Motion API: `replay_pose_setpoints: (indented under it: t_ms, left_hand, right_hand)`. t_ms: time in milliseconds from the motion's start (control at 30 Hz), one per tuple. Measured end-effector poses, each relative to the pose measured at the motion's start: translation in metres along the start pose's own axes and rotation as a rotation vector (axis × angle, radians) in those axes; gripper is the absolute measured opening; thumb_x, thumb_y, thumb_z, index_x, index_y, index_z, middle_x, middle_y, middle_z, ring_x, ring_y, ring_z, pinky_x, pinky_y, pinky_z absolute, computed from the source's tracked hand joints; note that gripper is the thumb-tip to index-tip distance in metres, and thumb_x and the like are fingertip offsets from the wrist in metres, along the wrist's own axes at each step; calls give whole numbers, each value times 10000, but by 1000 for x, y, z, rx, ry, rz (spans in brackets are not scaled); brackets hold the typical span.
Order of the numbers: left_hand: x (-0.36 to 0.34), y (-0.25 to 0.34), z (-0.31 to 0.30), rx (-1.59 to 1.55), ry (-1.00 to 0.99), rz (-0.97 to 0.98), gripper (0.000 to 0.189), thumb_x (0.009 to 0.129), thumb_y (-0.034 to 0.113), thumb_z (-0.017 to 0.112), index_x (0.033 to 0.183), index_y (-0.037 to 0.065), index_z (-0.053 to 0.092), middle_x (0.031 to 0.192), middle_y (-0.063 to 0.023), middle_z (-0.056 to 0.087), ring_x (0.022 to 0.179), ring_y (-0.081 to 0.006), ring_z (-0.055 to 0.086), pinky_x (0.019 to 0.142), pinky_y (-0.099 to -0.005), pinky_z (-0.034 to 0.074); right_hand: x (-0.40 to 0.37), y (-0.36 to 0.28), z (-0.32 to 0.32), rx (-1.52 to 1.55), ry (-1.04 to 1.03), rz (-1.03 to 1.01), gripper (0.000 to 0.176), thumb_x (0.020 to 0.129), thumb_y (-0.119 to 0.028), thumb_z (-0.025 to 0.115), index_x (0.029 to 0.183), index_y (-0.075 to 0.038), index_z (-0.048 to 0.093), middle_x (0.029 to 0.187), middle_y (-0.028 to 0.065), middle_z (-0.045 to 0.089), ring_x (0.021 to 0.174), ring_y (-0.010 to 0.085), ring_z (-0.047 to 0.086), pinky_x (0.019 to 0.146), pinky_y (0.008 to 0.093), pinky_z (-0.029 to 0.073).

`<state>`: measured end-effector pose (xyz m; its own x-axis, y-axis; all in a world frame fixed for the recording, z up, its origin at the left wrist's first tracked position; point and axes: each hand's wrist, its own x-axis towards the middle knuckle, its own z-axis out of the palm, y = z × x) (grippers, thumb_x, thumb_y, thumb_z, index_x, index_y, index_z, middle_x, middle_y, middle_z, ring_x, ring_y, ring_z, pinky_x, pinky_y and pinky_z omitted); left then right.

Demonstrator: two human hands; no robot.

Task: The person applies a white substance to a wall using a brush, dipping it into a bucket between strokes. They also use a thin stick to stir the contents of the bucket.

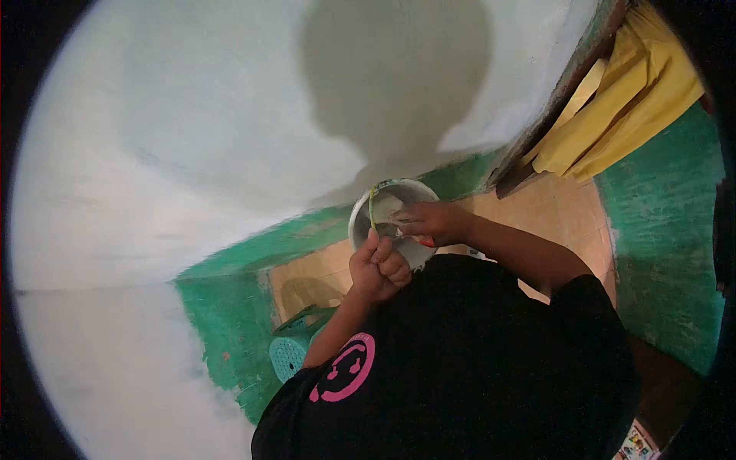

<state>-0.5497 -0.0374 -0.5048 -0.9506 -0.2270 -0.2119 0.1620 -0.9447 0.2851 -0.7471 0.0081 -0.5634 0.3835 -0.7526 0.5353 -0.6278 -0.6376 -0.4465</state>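
Note:
A white bucket (357, 222), its rim smeared with pale paint or plaster, is in front of my body, close to the wall. A thin yellow-green handle (372, 207) crosses its mouth, and my left hand (380, 270) is closed in a fist around the near end. Over the bucket's mouth, my right hand (435, 222) reaches in from the right with its fingers bent together. An orange-red piece (425, 241) shows just below those fingers; I cannot tell what they hold. Whitish material (387, 204) lies inside the bucket.
The wall (192, 115) ahead is whitish above a green lower band (230, 345). A yellow curtain (629, 100) hangs at the upper right beside a doorway edge. A teal plastic stool (287, 356) stands by my left forearm on the tan tiled floor (560, 215).

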Motion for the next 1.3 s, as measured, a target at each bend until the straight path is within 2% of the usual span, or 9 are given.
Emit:
replay_pose_setpoints:
  t_ms: [233,667,733,767,833,867,933,1133,1300]
  left_hand:
    - [3,2,-1,84,-13,-28,500,913,514,272,543,177,271,460,30,128,408,-130,119,407,-278,137]
    - [-2,6,-6,81,10,23,503,914,510,273,539,176,269,456,32,140,414,-126,142,408,-276,142]
    - [3,8,-3,116,27,43,501,916,507,273,540,176,271,454,33,143,410,-127,146,406,-277,140]
    - [4,10,-3,74,25,69,497,917,501,277,540,177,273,451,34,147,406,-127,150,402,-277,143]
    - [5,13,-3,32,19,102,494,918,496,281,540,178,275,449,35,151,402,-126,154,399,-276,146]
    - [4,16,-5,29,39,138,491,919,491,285,540,179,277,446,36,153,397,-123,151,392,-276,143]
    - [4,19,-5,24,52,177,489,920,487,290,540,179,279,443,37,155,393,-121,148,385,-275,141]
    - [3,24,2,25,34,176,487,924,484,286,543,181,285,437,44,151,384,-107,125,369,-266,120]
    - [7,31,15,-54,-230,110,450,949,438,223,614,159,338,446,46,144,387,-102,90,352,-252,114]
  right_hand:
    - [3,-6,6,-66,-322,250,304,728,-166,629,1014,-102,551,1107,88,541,873,296,591,706,387,508]
    - [2,5,-2,117,-223,296,161,775,-164,620,910,-85,584,854,101,605,805,266,603,694,404,487]
    - [-7,9,-3,350,217,351,154,820,-188,603,900,-58,578,862,120,628,757,231,625,656,364,509]
    - [-12,10,-4,345,215,343,154,820,-188,603,900,-58,578,862,120,628,757,231,625,656,364,509]
    - [-18,5,-8,1110,573,940,185,848,-211,585,895,-33,570,840,131,633,722,203,635,617,317,525]
    - [-20,2,-11,1105,568,936,185,848,-211,585,895,-33,570,840,131,633,722,203,635,617,317,525]
    - [-22,-5,-20,1461,952,1144,181,857,-209,571,888,-30,571,795,116,615,667,200,623,581,295,524]
    - [-39,-6,-9,1701,1147,1177,294,838,-359,564,935,-82,560,723,54,553,590,170,546,567,265,501]
    - [-39,-10,-14,1792,1140,1200,390,844,-450,517,992,-91,546,787,69,566,633,174,544,537,274,474]
